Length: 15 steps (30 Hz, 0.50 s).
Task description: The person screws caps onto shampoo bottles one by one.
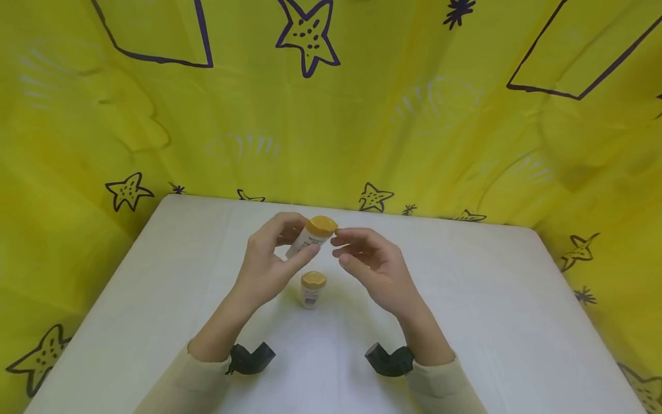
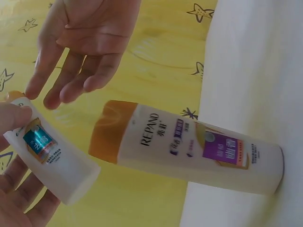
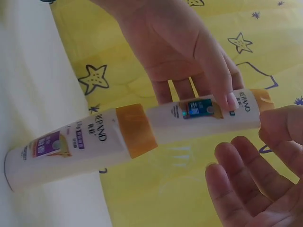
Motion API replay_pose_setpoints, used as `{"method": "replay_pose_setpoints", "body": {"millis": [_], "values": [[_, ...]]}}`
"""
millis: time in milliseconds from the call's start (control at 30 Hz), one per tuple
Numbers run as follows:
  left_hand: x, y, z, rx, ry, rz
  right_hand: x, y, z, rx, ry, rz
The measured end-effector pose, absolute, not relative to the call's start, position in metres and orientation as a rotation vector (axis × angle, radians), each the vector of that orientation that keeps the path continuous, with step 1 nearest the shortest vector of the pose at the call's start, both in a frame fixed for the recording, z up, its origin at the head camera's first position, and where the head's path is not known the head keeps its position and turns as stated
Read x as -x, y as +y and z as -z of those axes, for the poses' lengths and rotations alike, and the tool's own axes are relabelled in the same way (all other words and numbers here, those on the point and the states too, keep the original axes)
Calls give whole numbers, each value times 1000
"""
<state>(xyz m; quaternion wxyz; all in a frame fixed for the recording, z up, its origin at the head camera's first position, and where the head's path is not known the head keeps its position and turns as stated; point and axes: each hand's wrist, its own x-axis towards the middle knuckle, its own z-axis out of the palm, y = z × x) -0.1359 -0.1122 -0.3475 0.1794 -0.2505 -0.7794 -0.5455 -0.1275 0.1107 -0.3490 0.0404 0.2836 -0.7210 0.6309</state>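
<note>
My left hand (image 1: pixel 267 270) grips a small white shampoo-type bottle (image 1: pixel 302 244) with an orange cap, thumb across its front. That bottle is tilted above the table, cap up and toward the right, and its teal label (image 2: pixel 40 142) shows in the left wrist view. My right hand (image 1: pixel 381 271) is beside it, fingers loosely bent, one fingertip right at the cap (image 3: pixel 265 99). A second white bottle (image 1: pixel 311 296) with an orange cap and a purple label (image 2: pixel 222 149) stands upright on the table, just below and nearer than the held one.
The bottles are over a white-covered table (image 1: pixel 465 299). Behind and at both sides hangs a yellow cloth (image 1: pixel 362 126) with dark starfish drawings. Black wrist devices (image 1: pixel 250 359) sit at both cuffs, above the near part of the table.
</note>
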Motion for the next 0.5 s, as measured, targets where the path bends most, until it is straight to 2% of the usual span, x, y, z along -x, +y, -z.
{"method": "replay_pose_setpoints", "body": {"millis": [500], "values": [[160, -113, 380, 514, -2252, 1786, 143, 109, 372, -941, -2296, -2144]]}}
